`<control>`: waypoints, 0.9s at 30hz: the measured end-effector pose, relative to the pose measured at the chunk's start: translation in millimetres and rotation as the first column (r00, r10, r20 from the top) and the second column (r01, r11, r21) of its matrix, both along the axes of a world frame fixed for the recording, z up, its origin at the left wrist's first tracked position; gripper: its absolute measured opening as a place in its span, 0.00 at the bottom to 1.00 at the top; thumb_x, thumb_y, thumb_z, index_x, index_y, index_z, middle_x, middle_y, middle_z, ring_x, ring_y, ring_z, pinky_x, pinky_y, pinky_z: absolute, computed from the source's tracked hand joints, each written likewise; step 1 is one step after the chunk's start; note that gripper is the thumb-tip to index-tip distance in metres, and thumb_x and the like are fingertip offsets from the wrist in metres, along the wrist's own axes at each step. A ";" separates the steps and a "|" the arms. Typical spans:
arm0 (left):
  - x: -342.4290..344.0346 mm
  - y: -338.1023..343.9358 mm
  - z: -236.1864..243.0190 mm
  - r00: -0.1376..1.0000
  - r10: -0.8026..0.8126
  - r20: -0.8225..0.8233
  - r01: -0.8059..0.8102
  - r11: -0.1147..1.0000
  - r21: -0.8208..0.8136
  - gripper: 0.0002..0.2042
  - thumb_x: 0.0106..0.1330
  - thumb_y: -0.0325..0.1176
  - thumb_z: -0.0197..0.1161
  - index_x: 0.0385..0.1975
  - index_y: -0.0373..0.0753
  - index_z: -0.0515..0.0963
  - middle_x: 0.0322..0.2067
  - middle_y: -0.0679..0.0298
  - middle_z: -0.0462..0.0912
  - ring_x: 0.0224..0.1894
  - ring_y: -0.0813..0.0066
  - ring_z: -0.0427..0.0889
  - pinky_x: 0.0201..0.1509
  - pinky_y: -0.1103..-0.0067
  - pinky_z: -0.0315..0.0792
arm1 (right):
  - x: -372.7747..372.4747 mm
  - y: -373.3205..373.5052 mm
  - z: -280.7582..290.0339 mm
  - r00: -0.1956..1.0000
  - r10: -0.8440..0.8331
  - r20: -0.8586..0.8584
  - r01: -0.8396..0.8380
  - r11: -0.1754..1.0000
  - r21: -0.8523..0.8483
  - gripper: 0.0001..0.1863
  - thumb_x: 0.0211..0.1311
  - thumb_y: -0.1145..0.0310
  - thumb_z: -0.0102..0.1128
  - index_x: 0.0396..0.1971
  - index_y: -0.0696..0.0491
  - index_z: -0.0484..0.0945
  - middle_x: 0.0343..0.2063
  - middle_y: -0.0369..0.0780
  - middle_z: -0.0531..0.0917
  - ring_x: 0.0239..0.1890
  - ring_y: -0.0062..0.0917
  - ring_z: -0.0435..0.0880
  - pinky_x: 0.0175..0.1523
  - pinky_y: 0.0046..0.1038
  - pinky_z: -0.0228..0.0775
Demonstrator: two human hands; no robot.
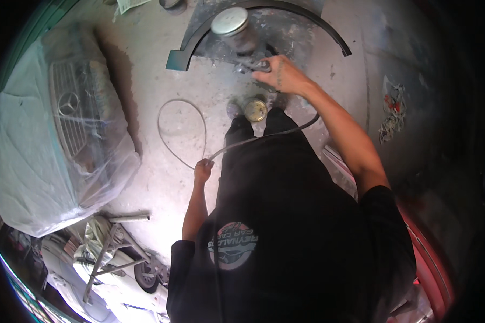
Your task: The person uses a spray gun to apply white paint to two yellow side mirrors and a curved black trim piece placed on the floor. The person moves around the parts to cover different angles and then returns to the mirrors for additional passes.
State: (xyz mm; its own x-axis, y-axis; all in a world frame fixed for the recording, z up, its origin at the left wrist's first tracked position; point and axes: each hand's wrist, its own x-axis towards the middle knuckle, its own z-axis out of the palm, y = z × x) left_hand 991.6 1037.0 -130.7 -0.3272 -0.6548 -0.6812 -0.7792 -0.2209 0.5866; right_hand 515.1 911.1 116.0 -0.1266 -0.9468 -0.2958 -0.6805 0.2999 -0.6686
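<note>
My right hand (pixel 285 75) is closed round the handle of a spray gun (pixel 239 39), which has a cup with a silver lid on top. The gun is held out ahead of my feet, over a dark curved trim strip (pixel 310 19) shaped like a wheel-arch flare. A thin grey air hose (pixel 248 141) runs across in front of my legs, up to my right forearm, where part of it is hidden. My left hand (pixel 203 170), low on the left, is closed on this hose. Beyond that hand the hose makes a loose loop.
Between my shoes stands a small round can (pixel 255 110) with a yellowish top. A car front (pixel 92 118) under plastic sheeting fills the left. Behind it are a metal stand (pixel 116 253) and a white vehicle (pixel 124 293). Crumpled scraps (pixel 393 113) lie right; red bodywork (pixel 428 258) is lower right.
</note>
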 end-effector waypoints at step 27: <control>-73.4 19.7 35.0 0.991 -0.117 0.064 0.120 0.991 -0.053 0.14 0.63 0.43 0.67 0.31 0.37 0.83 0.30 0.45 0.84 0.37 0.44 0.84 0.39 0.60 0.75 | -86.7 27.0 1.2 0.961 -0.244 -0.134 0.213 0.955 -0.206 0.26 0.64 0.54 0.62 0.47 0.65 0.81 0.36 0.58 0.85 0.43 0.48 0.86 0.51 0.43 0.75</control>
